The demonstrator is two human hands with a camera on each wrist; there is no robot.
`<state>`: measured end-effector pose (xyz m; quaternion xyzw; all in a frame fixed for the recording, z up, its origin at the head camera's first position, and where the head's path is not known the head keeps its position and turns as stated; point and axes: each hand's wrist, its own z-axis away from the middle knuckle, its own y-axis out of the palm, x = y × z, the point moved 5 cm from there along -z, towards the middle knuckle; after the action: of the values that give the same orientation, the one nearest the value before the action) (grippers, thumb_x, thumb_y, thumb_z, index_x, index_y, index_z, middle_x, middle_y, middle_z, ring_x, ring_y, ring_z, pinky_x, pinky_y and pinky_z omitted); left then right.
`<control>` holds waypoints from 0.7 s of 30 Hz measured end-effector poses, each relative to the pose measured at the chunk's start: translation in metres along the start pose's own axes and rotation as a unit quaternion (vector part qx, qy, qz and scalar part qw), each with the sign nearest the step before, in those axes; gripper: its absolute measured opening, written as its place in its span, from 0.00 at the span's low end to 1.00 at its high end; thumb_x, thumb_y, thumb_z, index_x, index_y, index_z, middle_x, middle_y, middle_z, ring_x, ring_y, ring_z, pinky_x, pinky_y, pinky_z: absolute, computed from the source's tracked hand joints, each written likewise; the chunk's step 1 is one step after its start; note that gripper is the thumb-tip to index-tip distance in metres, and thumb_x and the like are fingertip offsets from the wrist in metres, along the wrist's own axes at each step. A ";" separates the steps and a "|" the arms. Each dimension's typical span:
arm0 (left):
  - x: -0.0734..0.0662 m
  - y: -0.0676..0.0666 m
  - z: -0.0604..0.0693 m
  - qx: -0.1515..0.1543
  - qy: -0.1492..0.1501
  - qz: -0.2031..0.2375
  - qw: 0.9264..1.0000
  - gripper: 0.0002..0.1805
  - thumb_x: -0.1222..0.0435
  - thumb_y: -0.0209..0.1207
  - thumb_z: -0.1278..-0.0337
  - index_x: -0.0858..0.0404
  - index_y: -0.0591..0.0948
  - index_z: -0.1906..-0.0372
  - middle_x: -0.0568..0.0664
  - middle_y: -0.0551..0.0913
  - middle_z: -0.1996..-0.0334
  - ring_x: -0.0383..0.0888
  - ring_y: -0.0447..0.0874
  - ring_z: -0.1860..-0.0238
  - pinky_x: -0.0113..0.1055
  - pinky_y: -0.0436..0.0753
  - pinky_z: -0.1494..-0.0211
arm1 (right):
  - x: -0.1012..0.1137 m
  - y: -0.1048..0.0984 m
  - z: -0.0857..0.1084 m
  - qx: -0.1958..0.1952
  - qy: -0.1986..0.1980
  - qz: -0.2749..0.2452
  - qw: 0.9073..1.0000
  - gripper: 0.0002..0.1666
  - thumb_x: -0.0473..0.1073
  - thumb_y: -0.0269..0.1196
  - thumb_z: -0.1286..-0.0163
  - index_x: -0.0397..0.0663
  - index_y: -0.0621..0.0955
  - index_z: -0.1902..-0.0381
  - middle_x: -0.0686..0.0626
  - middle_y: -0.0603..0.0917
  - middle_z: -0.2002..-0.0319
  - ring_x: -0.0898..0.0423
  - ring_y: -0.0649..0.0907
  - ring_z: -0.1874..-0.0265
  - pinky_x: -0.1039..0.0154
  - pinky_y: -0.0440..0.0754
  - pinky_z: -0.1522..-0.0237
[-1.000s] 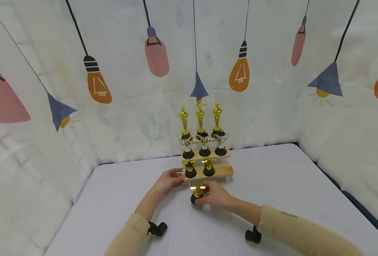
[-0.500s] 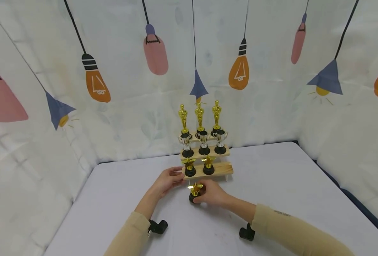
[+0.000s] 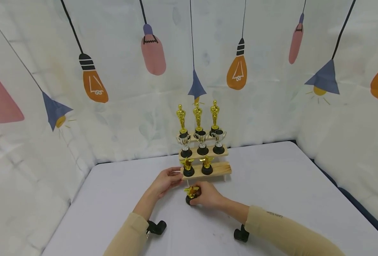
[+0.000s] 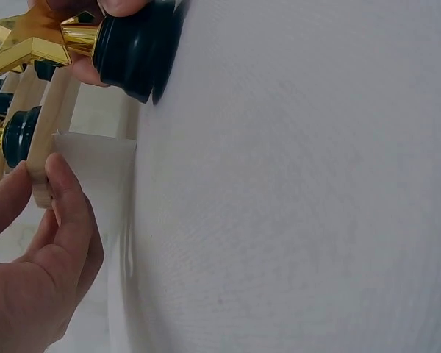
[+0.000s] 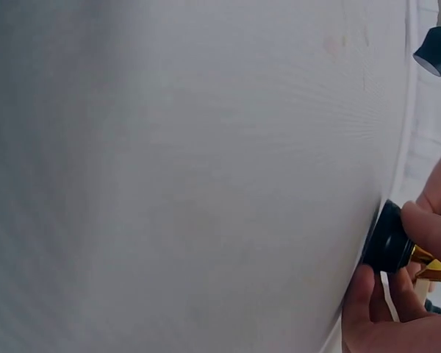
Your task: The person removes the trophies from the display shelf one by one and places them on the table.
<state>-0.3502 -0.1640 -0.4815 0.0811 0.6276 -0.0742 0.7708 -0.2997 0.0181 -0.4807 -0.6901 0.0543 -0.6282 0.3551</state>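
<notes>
My right hand (image 3: pixel 208 195) grips a small trophy with a gold star (image 3: pixel 191 191) by its black round base (image 4: pixel 129 53), thumb on one side and fingers on the other. The base is at the white tabletop, in front of a three-tier wooden display stand (image 3: pixel 224 167). At the stand's left end, my left hand (image 3: pixel 165 182) pinches the lowest shelf (image 4: pixel 56 110), thumb above and fingers below. Two more star trophies (image 3: pixel 206 165) stand on that shelf, toward its left. Silver cups (image 3: pixel 202 140) fill the middle tier, and gold figure trophies (image 3: pixel 198 118) the top one.
A white cloth covers the table (image 3: pixel 272 192). Behind it hangs a white curtain (image 3: pixel 128 124) printed with lamps and bulbs. Black wrist cameras (image 3: pixel 157 227) sit under both sleeves, close to the tabletop.
My right hand has shifted slightly left with the star trophy, low in front of the stand. My left hand keeps its place on the shelf end. The head view has drifted a little.
</notes>
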 end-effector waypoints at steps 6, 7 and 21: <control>-0.002 0.000 -0.002 0.006 0.004 0.003 1.000 0.26 0.74 0.58 0.27 0.76 0.68 0.29 0.66 0.78 0.44 0.47 0.85 0.53 0.41 0.86 0.44 | 0.003 0.000 -0.002 -0.004 -0.002 0.024 1.000 0.28 0.38 0.80 0.44 0.36 0.82 0.48 0.52 0.82 0.61 0.57 0.79 0.63 0.61 0.81 0.60; -0.002 -0.001 -0.003 0.008 0.004 0.002 1.000 0.26 0.74 0.58 0.27 0.76 0.68 0.29 0.66 0.78 0.44 0.47 0.85 0.53 0.41 0.86 0.44 | 0.004 0.000 -0.003 -0.005 -0.004 0.027 1.000 0.27 0.38 0.80 0.44 0.36 0.82 0.48 0.51 0.83 0.61 0.57 0.79 0.63 0.61 0.82 0.60; 0.001 0.000 0.000 0.009 0.001 -0.005 1.000 0.27 0.71 0.60 0.28 0.75 0.68 0.29 0.65 0.79 0.43 0.47 0.84 0.52 0.40 0.86 0.44 | 0.005 0.001 -0.009 -0.024 -0.017 0.076 0.997 0.25 0.38 0.79 0.43 0.39 0.82 0.50 0.53 0.82 0.61 0.58 0.78 0.64 0.60 0.81 0.61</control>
<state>-0.3502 -0.1640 -0.4828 0.0854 0.6279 -0.0836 0.7690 -0.3063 0.0111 -0.4769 -0.7032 0.1157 -0.5857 0.3860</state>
